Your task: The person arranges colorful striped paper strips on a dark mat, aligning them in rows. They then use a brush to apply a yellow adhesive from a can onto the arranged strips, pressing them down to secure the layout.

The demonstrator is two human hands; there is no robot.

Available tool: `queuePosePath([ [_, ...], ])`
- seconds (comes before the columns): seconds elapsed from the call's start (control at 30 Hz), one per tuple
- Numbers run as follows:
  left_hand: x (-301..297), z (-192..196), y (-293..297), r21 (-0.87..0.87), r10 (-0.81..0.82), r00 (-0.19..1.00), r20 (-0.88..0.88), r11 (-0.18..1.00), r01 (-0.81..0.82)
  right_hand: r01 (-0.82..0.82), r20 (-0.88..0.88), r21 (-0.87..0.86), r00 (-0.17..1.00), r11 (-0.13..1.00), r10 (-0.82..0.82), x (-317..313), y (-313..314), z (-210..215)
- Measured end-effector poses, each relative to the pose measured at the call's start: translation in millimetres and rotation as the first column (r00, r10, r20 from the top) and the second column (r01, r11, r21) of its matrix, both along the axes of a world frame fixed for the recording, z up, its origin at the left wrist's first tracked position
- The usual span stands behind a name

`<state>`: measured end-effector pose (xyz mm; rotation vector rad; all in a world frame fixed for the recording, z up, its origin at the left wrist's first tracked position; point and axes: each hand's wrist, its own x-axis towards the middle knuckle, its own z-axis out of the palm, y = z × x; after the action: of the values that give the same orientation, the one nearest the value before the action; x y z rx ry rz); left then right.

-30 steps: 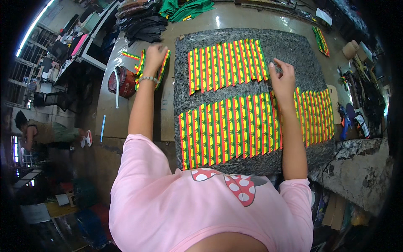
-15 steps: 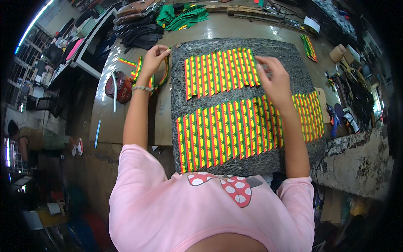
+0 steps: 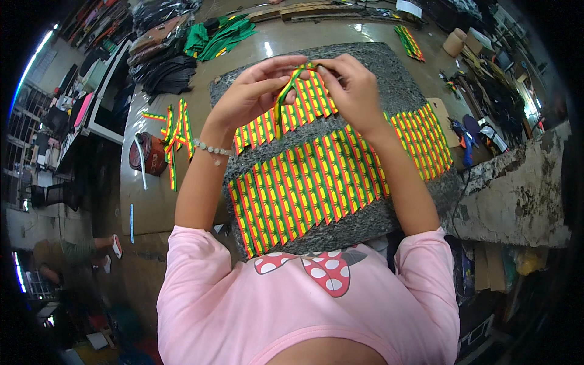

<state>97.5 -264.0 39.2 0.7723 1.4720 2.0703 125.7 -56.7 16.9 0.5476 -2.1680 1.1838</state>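
From my end of the feed, the change is on the left: a second ago the left hand [image 3: 252, 91] was down among the loose strips [image 3: 178, 131] next to the red tin [image 3: 157, 157]; now it has swung over the pad [image 3: 377, 61] and carries one strip [image 3: 278, 115] with it. The right hand [image 3: 354, 91], which was at the right end of the upper row [image 3: 313, 100], has come in to meet it.

I read the left hand as half curled, the strip caught between thumb and fingers with its tail hanging free toward the gap between the rows. The right hand is narrow, thumb and forefinger pinched, as far as I can make out, on the strip's upper end. The fingers hide just where the two grips meet.

So the strip is in the air above the upper row, bent and not lying flat; I judge it picked up but not yet placed. The lower row [image 3: 310, 182] runs across the pad nearer the body, its strips side by side. The loose strips still lie crossed on the tabletop [image 3: 152, 213], just beside the tin.
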Motion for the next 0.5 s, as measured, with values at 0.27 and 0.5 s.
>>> queuePosePath([
  [0.27, -56.7, -30.0, 25.0, 0.064, 0.217, 0.954, 0.207, 0.970, -0.235, 0.083, 0.527, -0.425, 0.832, 0.901, 0.172, 2.7, 39.2, -38.1],
  [0.5, -110.6, -55.2, 54.4, -0.152, 0.362, 0.932, 0.003, 0.921, -0.358, 0.173, 0.621, -0.537, 0.743, 0.826, 0.248, -6.6, 54.8, -70.6],
])
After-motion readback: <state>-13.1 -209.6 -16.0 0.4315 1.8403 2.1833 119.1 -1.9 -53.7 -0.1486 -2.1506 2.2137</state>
